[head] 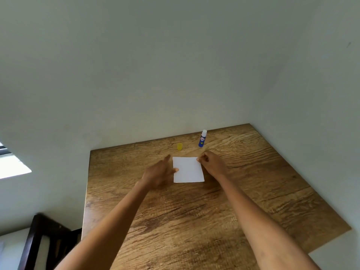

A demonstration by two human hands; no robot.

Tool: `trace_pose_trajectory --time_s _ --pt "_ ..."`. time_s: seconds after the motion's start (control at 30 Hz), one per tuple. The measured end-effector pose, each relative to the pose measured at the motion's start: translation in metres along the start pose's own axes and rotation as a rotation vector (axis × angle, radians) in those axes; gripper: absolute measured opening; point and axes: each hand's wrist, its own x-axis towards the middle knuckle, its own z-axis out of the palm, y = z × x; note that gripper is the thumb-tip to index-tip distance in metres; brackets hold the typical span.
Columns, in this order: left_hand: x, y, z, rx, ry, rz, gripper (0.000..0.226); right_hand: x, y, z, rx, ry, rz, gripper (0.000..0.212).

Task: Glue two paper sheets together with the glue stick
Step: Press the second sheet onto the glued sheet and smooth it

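A white paper sheet lies flat on the wooden table; I cannot tell whether a second sheet lies under it. My left hand rests at its left edge with the thumb touching the paper and the fingers spread. My right hand pinches the sheet's far right corner with its fingertips. A blue glue stick stands upright behind the paper with its white glue tip exposed. Its yellow cap stands apart to the left.
The table backs onto a pale wall and ends at a right edge and a left edge. A dark wooden chair stands at the lower left beside the table.
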Motion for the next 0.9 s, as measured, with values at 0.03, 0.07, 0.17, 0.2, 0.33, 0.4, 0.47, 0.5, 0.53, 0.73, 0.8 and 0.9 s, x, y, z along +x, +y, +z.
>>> trace_pose_trajectory --time_s 0.03,0.07,0.17,0.2,0.33,0.4,0.47,0.5,0.53,0.73,0.8,0.9 --pt "0.0 0.0 -0.001 -0.034 0.075 0.01 0.061 0.003 0.0 0.0 -0.009 -0.005 -0.017 0.021" --pt "0.001 0.002 -0.002 -0.005 0.16 0.041 0.053 0.006 -0.001 0.0 -0.014 -0.009 -0.025 0.02" --pt "0.016 0.021 0.003 0.216 0.174 0.268 0.04 0.011 0.001 -0.001 0.009 -0.029 -0.028 0.02" --pt "0.022 0.032 0.009 0.258 0.106 0.335 0.043 0.013 0.002 -0.002 0.011 -0.038 -0.028 0.019" --pt "0.038 0.055 0.026 0.305 -0.135 0.367 0.063 0.016 0.009 -0.002 0.002 -0.075 -0.039 0.013" --pt "0.039 0.054 0.031 0.324 -0.173 0.349 0.07 0.017 0.01 -0.005 0.014 -0.075 -0.026 0.023" --pt "0.037 0.052 0.032 0.32 -0.182 0.343 0.074 0.016 0.008 -0.008 0.012 -0.093 -0.016 0.033" --pt "0.036 0.051 0.032 0.318 -0.187 0.342 0.075 0.014 0.007 -0.009 0.004 -0.109 -0.009 0.035" --pt "0.036 0.051 0.031 0.313 -0.192 0.339 0.075 0.012 0.007 -0.01 -0.01 -0.12 0.002 0.036" --pt "0.03 0.054 0.028 0.331 -0.213 0.311 0.075 -0.017 0.02 -0.013 -0.076 -0.152 0.021 0.037" --pt "0.028 0.056 0.027 0.324 -0.212 0.306 0.074 -0.027 0.022 -0.014 -0.071 -0.153 0.011 0.038" --pt "0.022 0.058 0.026 0.281 -0.194 0.288 0.073 -0.04 0.023 -0.014 -0.076 -0.139 -0.007 0.039"
